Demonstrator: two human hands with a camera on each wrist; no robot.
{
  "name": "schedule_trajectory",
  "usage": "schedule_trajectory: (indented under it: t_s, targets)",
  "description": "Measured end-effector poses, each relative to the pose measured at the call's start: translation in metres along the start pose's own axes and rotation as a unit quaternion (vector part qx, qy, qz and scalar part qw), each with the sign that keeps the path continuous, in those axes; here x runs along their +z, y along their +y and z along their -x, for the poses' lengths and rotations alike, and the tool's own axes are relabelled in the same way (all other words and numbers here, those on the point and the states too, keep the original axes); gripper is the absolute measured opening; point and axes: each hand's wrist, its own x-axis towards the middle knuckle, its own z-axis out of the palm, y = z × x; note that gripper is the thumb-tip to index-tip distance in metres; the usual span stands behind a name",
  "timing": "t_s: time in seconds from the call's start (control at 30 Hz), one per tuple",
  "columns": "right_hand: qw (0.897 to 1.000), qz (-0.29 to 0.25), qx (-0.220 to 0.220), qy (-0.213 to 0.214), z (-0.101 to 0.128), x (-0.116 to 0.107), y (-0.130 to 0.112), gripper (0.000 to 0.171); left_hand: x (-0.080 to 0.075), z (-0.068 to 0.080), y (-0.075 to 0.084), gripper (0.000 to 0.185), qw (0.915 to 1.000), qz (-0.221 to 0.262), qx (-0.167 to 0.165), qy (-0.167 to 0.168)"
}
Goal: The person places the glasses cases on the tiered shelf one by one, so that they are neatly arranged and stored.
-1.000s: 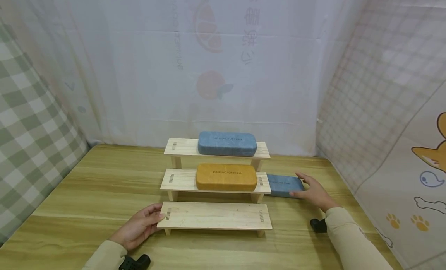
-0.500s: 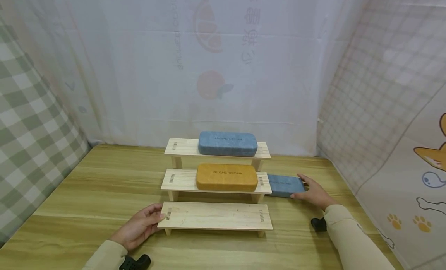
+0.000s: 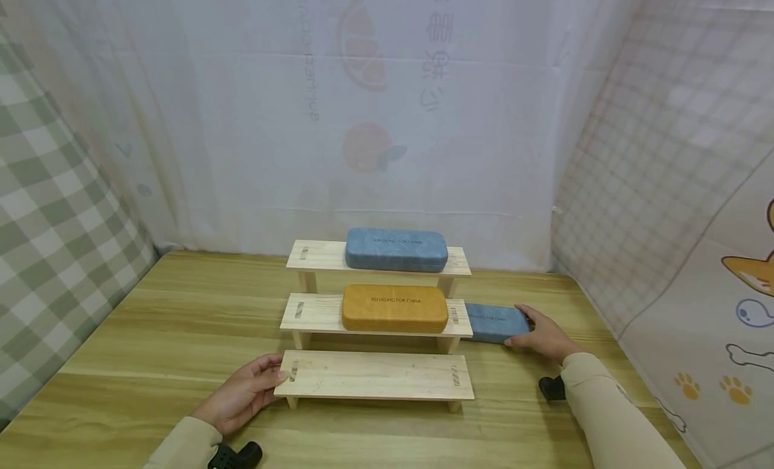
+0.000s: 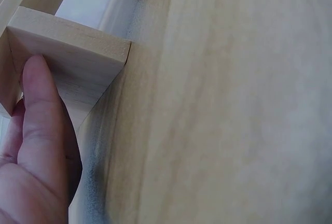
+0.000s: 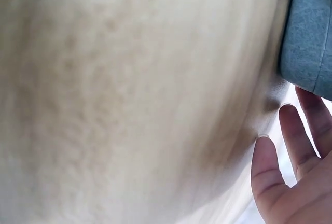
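The right hand [image 3: 546,336] is closing around the end of a blue case [image 3: 492,322], with thumb in front and fingers behind. This case is lying on the table [image 3: 151,334], just beside the middle step of the wooden rack [image 3: 314,314]. The left hand [image 3: 238,395] is lying relaxed, fingers straight, touching the left end of the lowest step [image 3: 375,375].

Matt textured blue case [image 3: 494,322], pale unfinished wooden shelf [image 3: 375,374]

blue case [image 3: 492,322]: left part behind shelf [image 3: 316,315] | lettering unreadable
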Motion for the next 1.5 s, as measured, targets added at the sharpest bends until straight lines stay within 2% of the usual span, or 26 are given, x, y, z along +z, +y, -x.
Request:
schedule_trajectory:
  t_s: [0.27,0.77,1.1,1.5]
  targets:
    - [1.0,-0.011,0.002,0.015,0.004,0.0,0.0,0.093,0.001,0.0,0.0,0.07,1.0,0.001,0.0,-0.002]
    - [0.999,-0.017,0.003,0.045,0.016,-0.002,-0.006,0.095,0.002,0.0,0.0,0.069,1.0,-0.004,-0.002,0.001]
    - [0.997,-0.046,-0.007,0.067,0.034,-0.009,0.0,0.095,0.001,0.001,0.001,0.068,1.0,-0.006,-0.005,0.004]
    - [0.993,-0.025,-0.023,0.114,0.063,-0.019,-0.002,0.089,0.001,0.002,0.003,0.062,1.0,0.0,-0.001,0.001]
